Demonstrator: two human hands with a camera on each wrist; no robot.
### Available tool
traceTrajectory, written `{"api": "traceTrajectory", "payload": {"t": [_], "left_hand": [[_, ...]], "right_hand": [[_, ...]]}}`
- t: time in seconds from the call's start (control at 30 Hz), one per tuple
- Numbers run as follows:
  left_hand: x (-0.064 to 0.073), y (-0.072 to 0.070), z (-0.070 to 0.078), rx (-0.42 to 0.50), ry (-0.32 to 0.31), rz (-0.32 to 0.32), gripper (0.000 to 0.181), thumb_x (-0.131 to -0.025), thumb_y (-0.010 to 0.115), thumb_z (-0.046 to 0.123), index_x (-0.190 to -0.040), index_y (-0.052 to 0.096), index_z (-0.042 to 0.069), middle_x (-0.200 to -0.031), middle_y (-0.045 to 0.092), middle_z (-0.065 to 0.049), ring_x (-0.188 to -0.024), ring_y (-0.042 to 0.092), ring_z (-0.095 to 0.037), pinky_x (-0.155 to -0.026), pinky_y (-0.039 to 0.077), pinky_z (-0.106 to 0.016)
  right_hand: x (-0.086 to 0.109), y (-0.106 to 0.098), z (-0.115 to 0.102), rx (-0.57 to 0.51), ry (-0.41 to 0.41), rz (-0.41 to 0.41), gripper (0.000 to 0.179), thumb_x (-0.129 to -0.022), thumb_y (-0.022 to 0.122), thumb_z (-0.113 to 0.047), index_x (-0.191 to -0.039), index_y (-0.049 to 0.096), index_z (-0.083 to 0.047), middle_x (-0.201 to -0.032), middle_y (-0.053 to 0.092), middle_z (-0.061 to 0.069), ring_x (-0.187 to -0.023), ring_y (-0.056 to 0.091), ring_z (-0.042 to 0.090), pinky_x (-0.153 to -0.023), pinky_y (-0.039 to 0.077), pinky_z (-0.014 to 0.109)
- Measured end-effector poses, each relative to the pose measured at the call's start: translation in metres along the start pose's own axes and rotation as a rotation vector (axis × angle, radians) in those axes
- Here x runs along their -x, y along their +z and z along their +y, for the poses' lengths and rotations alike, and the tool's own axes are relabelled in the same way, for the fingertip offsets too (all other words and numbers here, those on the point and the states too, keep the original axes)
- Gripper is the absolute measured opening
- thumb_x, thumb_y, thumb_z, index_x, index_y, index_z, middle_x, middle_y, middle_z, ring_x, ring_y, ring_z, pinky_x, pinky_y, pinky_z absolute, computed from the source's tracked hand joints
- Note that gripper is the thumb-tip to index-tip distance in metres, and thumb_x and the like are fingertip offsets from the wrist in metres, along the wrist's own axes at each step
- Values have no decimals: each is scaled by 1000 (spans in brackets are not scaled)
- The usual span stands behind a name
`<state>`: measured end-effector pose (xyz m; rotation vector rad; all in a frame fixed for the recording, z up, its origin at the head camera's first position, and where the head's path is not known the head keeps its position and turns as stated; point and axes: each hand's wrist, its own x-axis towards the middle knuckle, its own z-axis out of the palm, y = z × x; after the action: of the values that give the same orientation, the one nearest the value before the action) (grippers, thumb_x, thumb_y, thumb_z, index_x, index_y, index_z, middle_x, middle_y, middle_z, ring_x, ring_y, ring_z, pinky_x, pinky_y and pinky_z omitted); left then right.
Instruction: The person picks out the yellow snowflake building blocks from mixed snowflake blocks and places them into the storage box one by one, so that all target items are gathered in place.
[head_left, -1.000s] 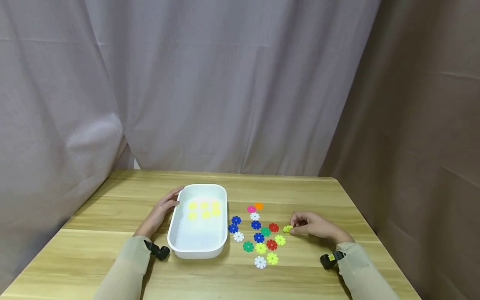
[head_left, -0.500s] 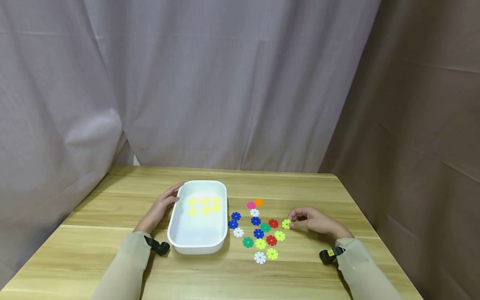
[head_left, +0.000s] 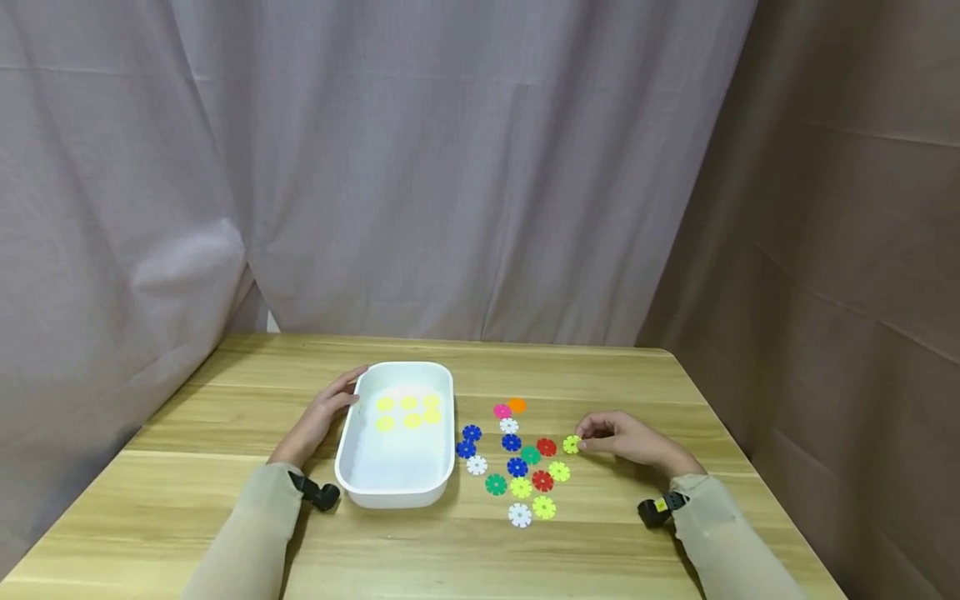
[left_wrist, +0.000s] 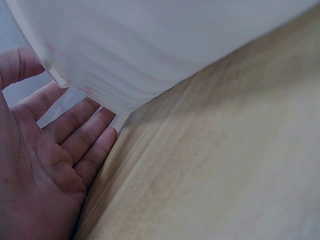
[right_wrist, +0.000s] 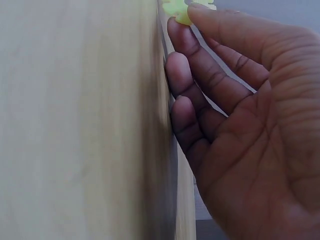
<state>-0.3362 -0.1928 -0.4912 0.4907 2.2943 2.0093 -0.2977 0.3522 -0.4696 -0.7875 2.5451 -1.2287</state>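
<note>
My left hand (head_left: 318, 421) lies along the left side of a white tray (head_left: 393, 498), its thumb and index fingertip at the rim. In the left wrist view its fingers (left_wrist: 75, 125) stretch out loosely beside the tray wall, tips partly hidden by it. My right hand (head_left: 630, 437) pinches a yellow-green snowflake disc (head_left: 572, 444) between thumb and index finger, to the right of the loose discs. The right wrist view shows this disc (right_wrist: 178, 10) at the top edge, cut off by the frame. The other fingers curl loosely, low over the table.
Several pale yellow discs (head_left: 412, 420) lie in the tray's far half. Between tray and right hand are scattered snowflake discs: blue (head_left: 517, 467), red (head_left: 543, 481), green (head_left: 496, 484), white (head_left: 520, 515), pink (head_left: 502, 411), orange (head_left: 517, 406) and yellow-green (head_left: 544, 507). A grey curtain (head_left: 420, 208) hangs behind the table.
The yellow-green disc in my right hand has turned from tilted to facing the head camera and shifted slightly left. My left hand stays at the tray. The head view has shifted slightly.
</note>
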Motion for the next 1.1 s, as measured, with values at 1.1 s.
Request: {"api": "traceTrajectory", "payload": {"t": [1.1], "left_hand": [[-1,2,1,-23,-3,22,59,-97,51,18,-155,41,16,-150,46,-22,-135,46,-37,-108,36,-35]], "right_hand": [[-47,-5,-54,58,-81,133,17,-96,69,-18,-110,71,-9,-101,72,6,-93,68,21,-81,56,30]]}}
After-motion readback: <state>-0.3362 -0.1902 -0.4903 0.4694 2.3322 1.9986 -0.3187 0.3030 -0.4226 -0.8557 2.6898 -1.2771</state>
